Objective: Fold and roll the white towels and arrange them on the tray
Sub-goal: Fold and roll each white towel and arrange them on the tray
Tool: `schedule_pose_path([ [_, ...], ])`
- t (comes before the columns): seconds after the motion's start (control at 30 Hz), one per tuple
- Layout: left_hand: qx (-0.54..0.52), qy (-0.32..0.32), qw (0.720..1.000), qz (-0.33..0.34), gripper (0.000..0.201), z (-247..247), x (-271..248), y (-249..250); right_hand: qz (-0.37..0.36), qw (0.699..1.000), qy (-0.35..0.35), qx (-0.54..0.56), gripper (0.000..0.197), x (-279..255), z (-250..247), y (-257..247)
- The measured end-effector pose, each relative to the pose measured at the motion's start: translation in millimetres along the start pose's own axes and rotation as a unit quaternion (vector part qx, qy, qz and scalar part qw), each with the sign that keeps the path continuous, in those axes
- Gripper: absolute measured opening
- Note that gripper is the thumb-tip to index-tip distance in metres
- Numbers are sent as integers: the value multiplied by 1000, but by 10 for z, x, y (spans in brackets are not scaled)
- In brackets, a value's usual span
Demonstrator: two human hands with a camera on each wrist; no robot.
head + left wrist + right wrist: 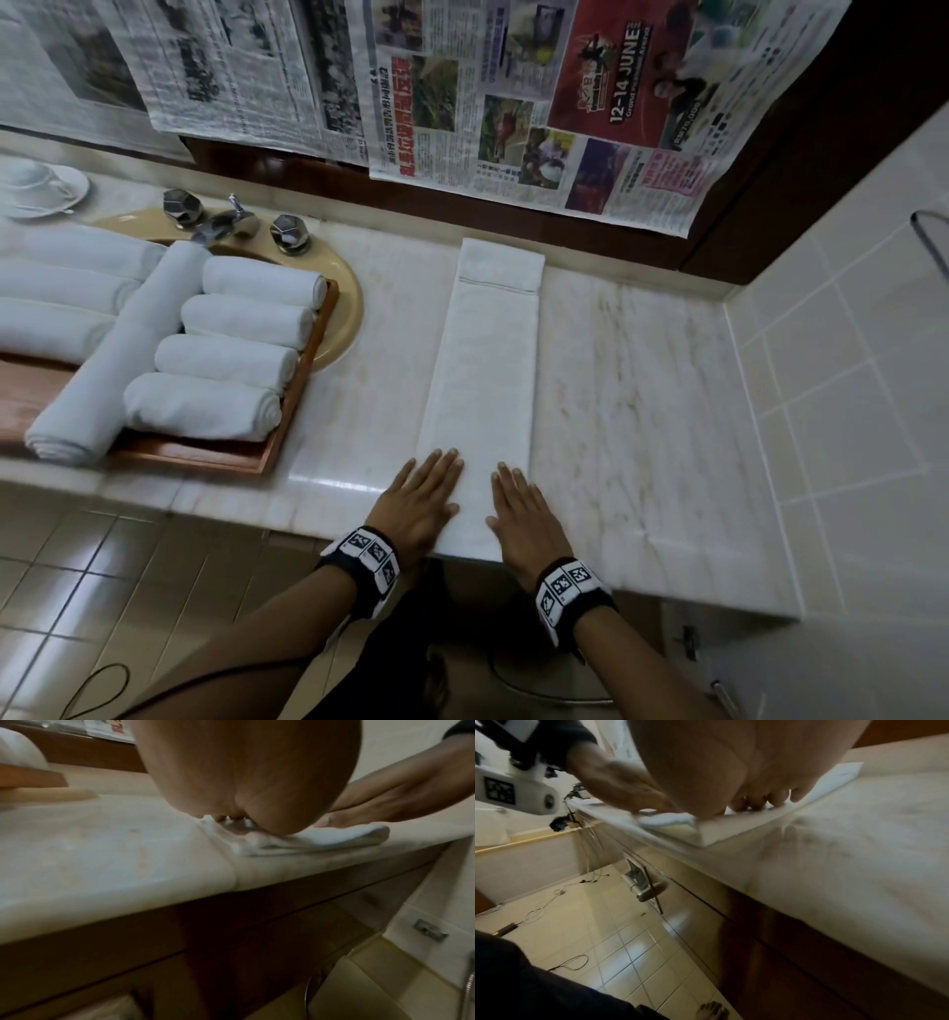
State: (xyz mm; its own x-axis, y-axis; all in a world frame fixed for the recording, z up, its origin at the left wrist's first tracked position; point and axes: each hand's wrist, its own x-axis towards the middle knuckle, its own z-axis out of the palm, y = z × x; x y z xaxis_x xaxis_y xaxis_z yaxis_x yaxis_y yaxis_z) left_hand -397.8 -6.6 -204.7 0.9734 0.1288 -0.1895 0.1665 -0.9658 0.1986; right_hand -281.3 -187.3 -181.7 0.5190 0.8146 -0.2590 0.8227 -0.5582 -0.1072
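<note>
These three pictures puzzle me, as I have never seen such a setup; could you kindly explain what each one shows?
No machine here: a person wears three cameras. The head view looks down at a marble counter. The left hand and right hand press flat on the near end of a long folded white towel, gripping nothing. Left of it, a wooden tray over the sink holds rolled towels. The other two pictures come from wrist cameras, looking along each palm at the same towel's near end.

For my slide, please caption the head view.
Both hands, left hand and right hand, press flat the folded towel.
</note>
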Motion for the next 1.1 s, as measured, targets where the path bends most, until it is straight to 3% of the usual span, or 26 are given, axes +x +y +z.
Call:
schedule_pose_path([
  [0.1,-11,-2,999,-34,63,-83,-111,-17,22,1000,-1,17,75,-84,-2,52],
  [0.23,-8,-14,1000,21,62,29,-222,182,-17,999,-29,23,60,-246,97,-121],
  [0.3,1,-12,1000,20,63,96,-312,190,-36,999,-11,24,59,-379,133,-139],
  [0.5,-6,-6,1000,-10,66,95,-606,-44,-2,1000,-11,-2,58,-642,246,78],
  [0.67,11,-21,999,37,78,72,-634,-87,-28,999,28,-1,53,-688,221,42],
  [0.8,-13,15,998,62,61,-107,-564,-22,-37,998,40,29,67,-670,116,-78],
  [0.9,-13,20,999,48,30,-240,-569,19,-10,998,26,52,59,-633,78,-154],
  [1.1,-16,-51,998,26,23,-322,-525,-36,6,996,43,77,45,-553,126,-101],
])
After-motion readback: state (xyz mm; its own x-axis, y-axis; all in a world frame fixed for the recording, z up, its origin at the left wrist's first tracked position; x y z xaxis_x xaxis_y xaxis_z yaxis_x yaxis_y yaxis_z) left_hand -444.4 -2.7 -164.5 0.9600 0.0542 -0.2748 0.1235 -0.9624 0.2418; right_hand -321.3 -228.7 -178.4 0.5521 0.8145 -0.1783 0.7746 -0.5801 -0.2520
